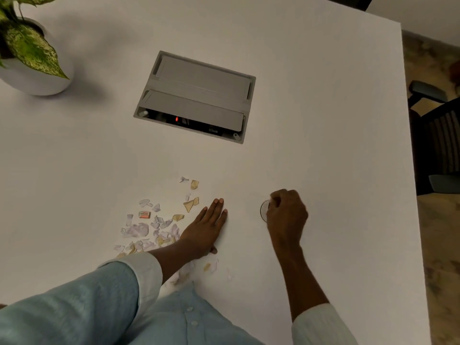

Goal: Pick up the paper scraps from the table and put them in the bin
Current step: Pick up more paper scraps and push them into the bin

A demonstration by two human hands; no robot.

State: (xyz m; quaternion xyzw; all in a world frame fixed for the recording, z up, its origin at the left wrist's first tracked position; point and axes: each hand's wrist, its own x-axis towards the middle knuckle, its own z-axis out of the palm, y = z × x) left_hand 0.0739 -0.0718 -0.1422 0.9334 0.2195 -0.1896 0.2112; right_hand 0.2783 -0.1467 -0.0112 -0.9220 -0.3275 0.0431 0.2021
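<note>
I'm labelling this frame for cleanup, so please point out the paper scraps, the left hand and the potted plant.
paper scraps (139,229): head view, on a large pale scrap.
left hand (205,229): head view, back of the flat hand.
potted plant (32,49): head view, on a speckled leaf.

Single head-worn wide-angle view, looking forward and steeply down onto the white bench (311,120) from close above. The wearer's forearms enter from the bottom edge. Floor and a chair (438,135) show past the bench's right edge.
</note>
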